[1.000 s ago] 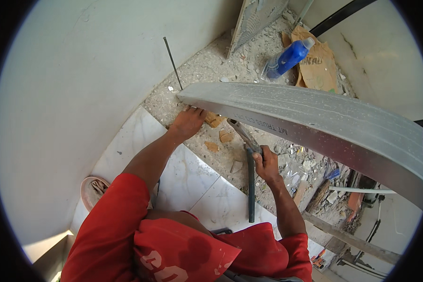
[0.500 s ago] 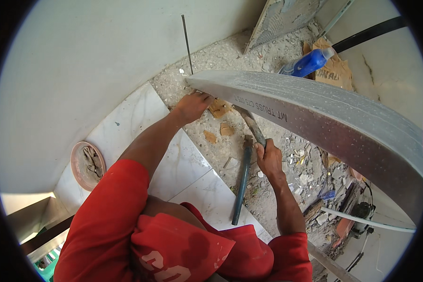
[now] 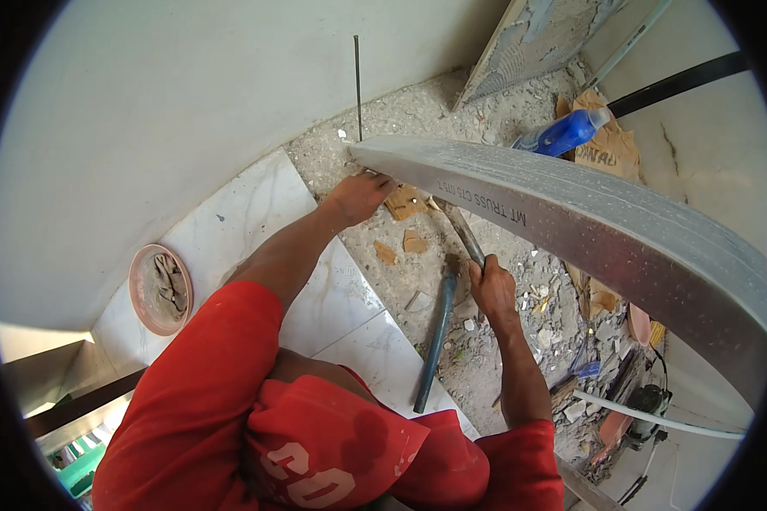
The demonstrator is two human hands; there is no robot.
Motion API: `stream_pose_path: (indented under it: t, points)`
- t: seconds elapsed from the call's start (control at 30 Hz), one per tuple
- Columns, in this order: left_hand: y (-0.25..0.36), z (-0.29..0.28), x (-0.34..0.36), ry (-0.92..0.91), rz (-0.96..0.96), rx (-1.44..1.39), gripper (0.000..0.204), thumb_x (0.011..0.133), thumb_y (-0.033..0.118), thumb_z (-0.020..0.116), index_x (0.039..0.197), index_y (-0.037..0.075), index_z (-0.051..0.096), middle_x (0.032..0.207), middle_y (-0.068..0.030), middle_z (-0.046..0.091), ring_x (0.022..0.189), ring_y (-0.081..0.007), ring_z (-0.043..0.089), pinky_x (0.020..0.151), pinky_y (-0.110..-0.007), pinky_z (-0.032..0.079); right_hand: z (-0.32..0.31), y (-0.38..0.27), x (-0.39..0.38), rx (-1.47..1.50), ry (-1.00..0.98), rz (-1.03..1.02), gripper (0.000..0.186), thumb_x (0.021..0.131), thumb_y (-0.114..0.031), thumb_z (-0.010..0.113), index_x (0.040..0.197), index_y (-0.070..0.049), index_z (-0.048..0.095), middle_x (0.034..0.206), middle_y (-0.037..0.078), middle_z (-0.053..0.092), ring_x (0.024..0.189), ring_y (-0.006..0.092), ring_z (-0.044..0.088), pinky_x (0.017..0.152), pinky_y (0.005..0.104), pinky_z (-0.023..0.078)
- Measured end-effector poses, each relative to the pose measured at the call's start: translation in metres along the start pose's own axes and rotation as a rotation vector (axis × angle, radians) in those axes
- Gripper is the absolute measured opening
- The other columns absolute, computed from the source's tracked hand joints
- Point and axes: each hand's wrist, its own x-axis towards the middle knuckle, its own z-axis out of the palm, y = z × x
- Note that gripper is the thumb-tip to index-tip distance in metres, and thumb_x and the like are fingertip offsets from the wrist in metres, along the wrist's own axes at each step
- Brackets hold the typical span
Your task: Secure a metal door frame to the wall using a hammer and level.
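My left hand [image 3: 364, 198] reaches to the far end of a long grey metal channel [image 3: 571, 204]. Its fingers curl in against the channel's lower edge, and the fingertips are hidden. Wrapped around a worn, stick-like tool handle [image 3: 463, 232], my right hand [image 3: 493, 288] is closed. The handle's upper end goes beneath the channel, so I cannot see what it carries. Between my arms a hammer with a teal handle [image 3: 435, 345] lies on the ground. Bits of brown board [image 3: 405, 203] lie beside my left hand.
White marble-look tiles [image 3: 315, 298] border the rough, rubble-strewn ground. A thin rod [image 3: 358, 85] stands upright by the wall. Further right are a blue bottle [image 3: 571, 132], a paper bag [image 3: 607, 153] and a leaning tile [image 3: 528, 51]. A pink basin [image 3: 136, 294] sits left; a power tool [image 3: 648, 404] lies right.
The view has shifted slightly, so the scene sits a little differently in the picture. Both hands keep their places by the channel, and the right one still grips the handle.
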Motion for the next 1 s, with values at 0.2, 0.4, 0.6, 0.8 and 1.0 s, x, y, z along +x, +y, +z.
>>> stream_pose_path:
  t: [0.2, 0.4, 0.6, 0.8, 1.0]
  points:
    - [0.007, 0.000, -0.013, -0.080, -0.044, 0.015, 0.043, 0.074, 0.002, 0.054, 0.117, 0.002, 0.050, 0.117, -0.0135, 0.056, 0.108, -0.0293, 0.055, 0.090, -0.038, 0.048, -0.009, -0.016, -0.051, 0.161, 0.009, -0.064, 0.030, 0.086, -0.025, 0.063, 0.094, 0.001, 0.049, 0.068, 0.022, 0.060, 0.059, 0.0422, 0.060, 0.055, 0.0485, 0.047]
    - [0.006, -0.004, -0.008, -0.058, -0.036, 0.009, 0.046, 0.075, 0.003, 0.055, 0.120, 0.002, 0.049, 0.116, -0.0125, 0.056, 0.108, -0.0288, 0.055, 0.090, -0.038, 0.048, 0.003, -0.031, -0.020, 0.832, 0.493, -0.723, 0.029, 0.085, -0.018, 0.062, 0.100, 0.000, 0.045, 0.068, 0.017, 0.055, 0.051, 0.0357, 0.057, 0.049, 0.0405, 0.045]
    - [0.018, 0.007, -0.017, -0.088, -0.043, 0.001, 0.048, 0.075, 0.003, 0.055, 0.123, 0.003, 0.048, 0.118, -0.0129, 0.055, 0.108, -0.0286, 0.055, 0.089, -0.038, 0.049, -0.002, 0.012, -0.025, 0.018, 0.010, -0.010, 0.033, 0.089, -0.030, 0.060, 0.085, 0.000, 0.047, 0.065, 0.025, 0.059, 0.061, 0.0450, 0.060, 0.055, 0.0497, 0.047]
    - [0.004, -0.002, -0.015, -0.085, -0.031, 0.021, 0.046, 0.075, 0.003, 0.056, 0.120, 0.001, 0.048, 0.119, -0.0126, 0.054, 0.109, -0.0286, 0.055, 0.091, -0.038, 0.048, -0.026, -0.029, -0.053, 0.299, -0.026, -0.062, 0.033, 0.088, -0.030, 0.062, 0.093, 0.000, 0.051, 0.064, 0.022, 0.059, 0.059, 0.0408, 0.061, 0.054, 0.0452, 0.048]
    - [0.014, -0.008, -0.004, -0.113, -0.044, 0.060, 0.042, 0.080, 0.007, 0.054, 0.121, 0.004, 0.051, 0.123, -0.0090, 0.054, 0.109, -0.0258, 0.056, 0.089, -0.037, 0.050, 0.001, -0.024, -0.019, 0.711, 0.374, -0.514, 0.033, 0.085, -0.028, 0.065, 0.095, 0.000, 0.053, 0.074, 0.022, 0.062, 0.065, 0.0384, 0.063, 0.058, 0.0409, 0.050]
